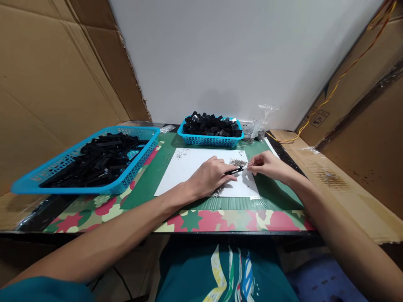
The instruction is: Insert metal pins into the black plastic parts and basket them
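Note:
Over the white sheet (182, 170), my left hand (214, 174) is closed round a slim black part (234, 171) that sticks out to the right between thumb and fingers. Close to that part's tip, my right hand (261, 163) is closed in a pinch; what it holds is too small to make out. Behind the fingers a pile of tiny metal pieces (237, 162) lies on the sheet. More tiny pieces (218, 191) show just below my left hand, and a few others (181, 154) are scattered at the sheet's upper left.
A large blue basket (127, 178) of long black parts stands at the left. At the back, a smaller blue basket (209, 140) holds short black parts, with clear plastic bags (254, 129) beside it. Cardboard walls flank both sides; a yellow-orange wire (333, 90) hangs at the right.

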`<state>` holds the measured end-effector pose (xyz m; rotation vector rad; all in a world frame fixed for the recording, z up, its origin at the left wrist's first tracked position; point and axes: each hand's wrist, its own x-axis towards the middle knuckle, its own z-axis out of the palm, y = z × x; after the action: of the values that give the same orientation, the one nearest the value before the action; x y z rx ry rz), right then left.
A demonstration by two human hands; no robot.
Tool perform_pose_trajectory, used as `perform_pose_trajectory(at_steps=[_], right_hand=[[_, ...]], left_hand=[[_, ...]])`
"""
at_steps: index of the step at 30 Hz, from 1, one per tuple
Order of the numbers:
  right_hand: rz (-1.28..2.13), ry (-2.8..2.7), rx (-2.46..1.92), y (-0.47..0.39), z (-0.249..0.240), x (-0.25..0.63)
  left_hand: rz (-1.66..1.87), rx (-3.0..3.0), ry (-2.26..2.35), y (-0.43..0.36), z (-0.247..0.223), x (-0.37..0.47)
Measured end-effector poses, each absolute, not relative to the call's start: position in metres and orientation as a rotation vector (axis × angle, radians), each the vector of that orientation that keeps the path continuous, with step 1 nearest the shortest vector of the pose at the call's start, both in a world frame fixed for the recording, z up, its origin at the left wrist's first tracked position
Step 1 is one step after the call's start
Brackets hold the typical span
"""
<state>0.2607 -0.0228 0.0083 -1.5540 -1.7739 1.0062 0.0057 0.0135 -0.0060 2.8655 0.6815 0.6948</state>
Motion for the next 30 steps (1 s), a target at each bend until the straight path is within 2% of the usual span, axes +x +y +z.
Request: perform_pose_trajectory(at_steps=[6, 30], right_hand=[[1.027, -1.766, -1.56, -0.021, 0.002, 0.255], [0.77, -1.827, -1.622, -0.024, 0.0, 0.239]], left_hand=[[0.666, 3.057, 0.577, 0.012, -0.005, 0.009], [0.704, 2.932, 0.542, 0.01, -0.007, 0.016]])
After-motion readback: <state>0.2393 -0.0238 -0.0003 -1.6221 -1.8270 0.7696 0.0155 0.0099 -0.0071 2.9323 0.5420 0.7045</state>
